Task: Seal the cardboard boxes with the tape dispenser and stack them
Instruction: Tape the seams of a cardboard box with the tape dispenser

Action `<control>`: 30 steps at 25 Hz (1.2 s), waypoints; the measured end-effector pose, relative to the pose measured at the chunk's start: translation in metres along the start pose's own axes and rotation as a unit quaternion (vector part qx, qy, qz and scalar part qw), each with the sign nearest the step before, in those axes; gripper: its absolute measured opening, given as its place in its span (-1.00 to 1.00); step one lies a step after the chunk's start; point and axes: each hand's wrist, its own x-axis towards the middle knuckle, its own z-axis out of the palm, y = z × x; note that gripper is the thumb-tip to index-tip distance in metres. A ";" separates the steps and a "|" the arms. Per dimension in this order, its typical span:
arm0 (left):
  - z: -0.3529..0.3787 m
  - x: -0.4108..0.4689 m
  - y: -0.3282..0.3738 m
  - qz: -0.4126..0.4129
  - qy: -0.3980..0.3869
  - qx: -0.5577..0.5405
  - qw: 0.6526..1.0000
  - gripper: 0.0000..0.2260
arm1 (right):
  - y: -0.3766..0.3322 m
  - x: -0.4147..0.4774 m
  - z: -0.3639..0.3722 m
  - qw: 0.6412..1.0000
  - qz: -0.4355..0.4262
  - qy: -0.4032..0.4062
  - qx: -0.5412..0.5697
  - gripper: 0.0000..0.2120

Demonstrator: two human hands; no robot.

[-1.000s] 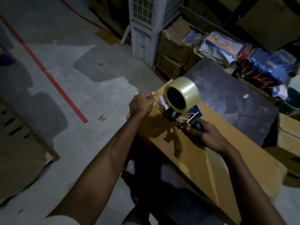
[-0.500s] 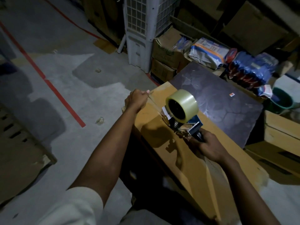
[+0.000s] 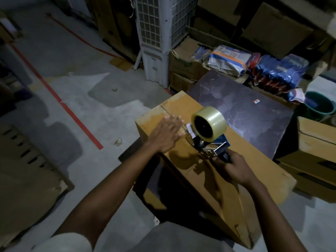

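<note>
Left hand point(image 3: 166, 136) lies flat on the box point(image 3: 181, 108), right hand point(image 3: 236, 170) grips the dispenser point(image 3: 209, 133); a dark board point(image 3: 254, 120) and, seemingly, a cooler point(image 3: 156, 42) stand beyond.

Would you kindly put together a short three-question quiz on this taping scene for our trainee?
1. True or false: the left hand is open over the box.
2. Which hand grips the dispenser? A. left hand B. right hand C. both
3. What colour is the line on the floor?
Key: 1 true; 2 B; 3 red.
</note>
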 end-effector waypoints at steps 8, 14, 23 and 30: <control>-0.010 0.004 0.006 -0.048 0.031 -0.013 0.998 -0.51 | 0.007 0.002 0.003 0.999 0.004 -0.010 0.047 -0.89; -0.010 -0.013 0.036 -0.002 0.071 -0.105 0.992 -0.59 | 0.003 0.002 0.003 1.000 -0.013 0.011 -0.018 -0.82; 0.000 -0.007 0.029 0.007 0.057 -0.041 0.998 -0.58 | 0.011 -0.024 -0.009 0.985 -0.036 0.032 -0.164 -0.59; 0.005 -0.003 0.028 0.004 0.040 0.002 0.999 -0.55 | 0.066 -0.096 -0.043 0.993 0.027 0.041 -0.107 -0.82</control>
